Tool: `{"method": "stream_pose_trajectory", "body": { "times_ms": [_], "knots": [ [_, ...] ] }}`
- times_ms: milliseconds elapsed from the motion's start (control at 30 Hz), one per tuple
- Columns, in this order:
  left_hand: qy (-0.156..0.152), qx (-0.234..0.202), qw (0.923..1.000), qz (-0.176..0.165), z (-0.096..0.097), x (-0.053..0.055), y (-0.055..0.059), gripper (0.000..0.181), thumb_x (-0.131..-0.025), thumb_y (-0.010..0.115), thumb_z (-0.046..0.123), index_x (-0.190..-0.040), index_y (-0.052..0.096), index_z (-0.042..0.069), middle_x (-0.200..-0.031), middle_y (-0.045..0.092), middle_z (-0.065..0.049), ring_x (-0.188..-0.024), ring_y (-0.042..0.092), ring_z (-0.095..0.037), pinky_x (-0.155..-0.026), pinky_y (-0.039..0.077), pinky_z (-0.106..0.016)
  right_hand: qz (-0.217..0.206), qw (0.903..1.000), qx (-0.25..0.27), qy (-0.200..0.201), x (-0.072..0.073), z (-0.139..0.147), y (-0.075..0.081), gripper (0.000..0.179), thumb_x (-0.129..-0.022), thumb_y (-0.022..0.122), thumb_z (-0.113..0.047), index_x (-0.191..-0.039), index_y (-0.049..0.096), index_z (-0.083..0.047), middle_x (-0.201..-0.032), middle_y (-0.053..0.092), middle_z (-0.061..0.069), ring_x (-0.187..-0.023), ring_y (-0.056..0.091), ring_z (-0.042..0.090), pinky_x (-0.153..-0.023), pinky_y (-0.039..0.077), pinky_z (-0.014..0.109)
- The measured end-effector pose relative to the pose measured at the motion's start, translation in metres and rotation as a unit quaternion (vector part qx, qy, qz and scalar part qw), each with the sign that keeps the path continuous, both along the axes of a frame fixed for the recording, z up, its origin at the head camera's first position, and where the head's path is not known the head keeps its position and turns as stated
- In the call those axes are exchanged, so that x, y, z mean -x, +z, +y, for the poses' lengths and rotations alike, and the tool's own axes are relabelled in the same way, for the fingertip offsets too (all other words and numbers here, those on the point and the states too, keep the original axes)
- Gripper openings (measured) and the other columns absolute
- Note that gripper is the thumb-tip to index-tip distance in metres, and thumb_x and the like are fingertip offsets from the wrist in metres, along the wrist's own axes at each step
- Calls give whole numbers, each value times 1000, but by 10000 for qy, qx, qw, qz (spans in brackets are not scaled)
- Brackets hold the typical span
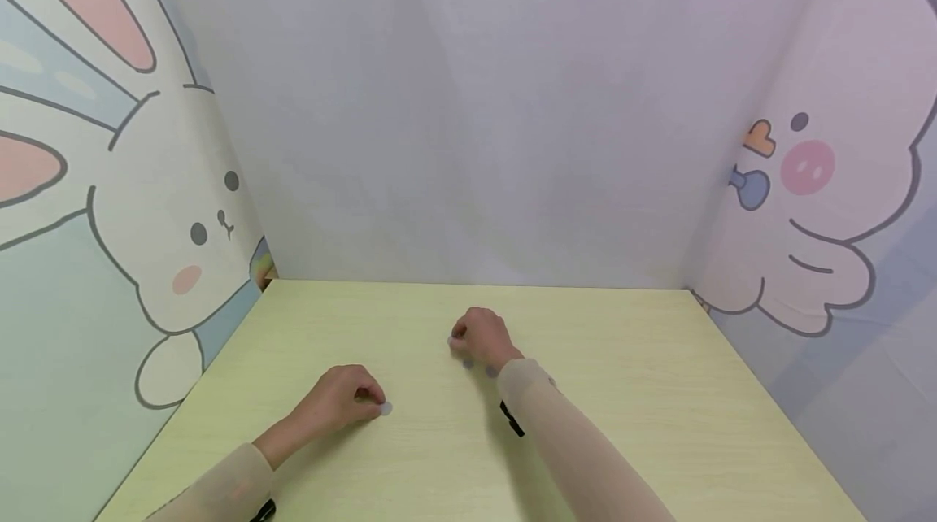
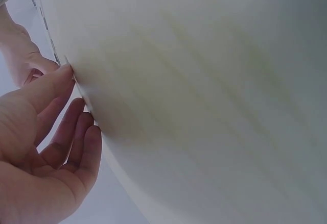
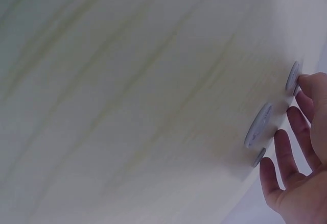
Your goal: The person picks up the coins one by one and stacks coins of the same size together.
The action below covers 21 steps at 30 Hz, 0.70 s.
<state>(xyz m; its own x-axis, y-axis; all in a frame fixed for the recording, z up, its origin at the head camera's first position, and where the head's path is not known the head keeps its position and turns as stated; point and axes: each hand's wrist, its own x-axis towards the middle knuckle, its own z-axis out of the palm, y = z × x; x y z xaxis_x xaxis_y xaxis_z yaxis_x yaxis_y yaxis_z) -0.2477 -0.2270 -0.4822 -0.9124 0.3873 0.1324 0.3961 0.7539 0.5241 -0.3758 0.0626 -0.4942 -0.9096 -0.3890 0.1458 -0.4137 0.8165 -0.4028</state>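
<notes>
In the head view my left hand (image 1: 338, 402) pinches the edge of a small silver-grey coin (image 1: 387, 408) low at the table, left of the middle. In the left wrist view only a thin edge of that coin shows by the thumb tip. Farther back, my right hand (image 1: 486, 338) holds another coin (image 1: 451, 341) between thumb and index finger. Two more coins lie just under this hand: one coin (image 1: 468, 363) and, closer to the wrist, a second coin (image 1: 491, 372). Raised markings show on the nearest coin (image 3: 259, 125) in the right wrist view.
The pale wood-grain tabletop (image 1: 622, 392) spreads around both hands. A plain light curtain (image 1: 468, 123) hangs behind its far edge. Cloth printed with a rabbit (image 1: 168, 245) borders the left side, and a cartoon bird (image 1: 827, 205) the right.
</notes>
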Motion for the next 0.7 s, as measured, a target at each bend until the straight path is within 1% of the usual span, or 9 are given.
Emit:
{"method": "stream_pose_trajectory", "body": {
  "times_ms": [200,400,700],
  "knots": [
    [6,-4,10000,3,0,0,-1,10,-85,91,21,-88,82,23,-88,71,15,-84,63,-8,-76,52,-27,-204,9996,104,139,2,3,0,10,-94,84,-29,-95,84,-19,-98,75,-9,-93,68,13,-87,56,35],
    [15,-30,10000,-23,1,0,0,9,-86,90,23,-88,82,24,-88,71,15,-84,63,-9,-77,52,-28,-211,9994,75,270,0,5,1,12,-93,84,-30,-96,85,-19,-95,75,-9,-91,67,10,-87,56,32],
    [37,17,10000,-44,2,-1,0,9,-87,90,24,-88,82,24,-88,71,15,-84,61,-9,-76,51,-27,-318,9983,196,444,-10,2,6,12,-91,86,-28,-99,85,-20,-101,76,-9,-99,67,13,-94,55,37]
  ]
}}
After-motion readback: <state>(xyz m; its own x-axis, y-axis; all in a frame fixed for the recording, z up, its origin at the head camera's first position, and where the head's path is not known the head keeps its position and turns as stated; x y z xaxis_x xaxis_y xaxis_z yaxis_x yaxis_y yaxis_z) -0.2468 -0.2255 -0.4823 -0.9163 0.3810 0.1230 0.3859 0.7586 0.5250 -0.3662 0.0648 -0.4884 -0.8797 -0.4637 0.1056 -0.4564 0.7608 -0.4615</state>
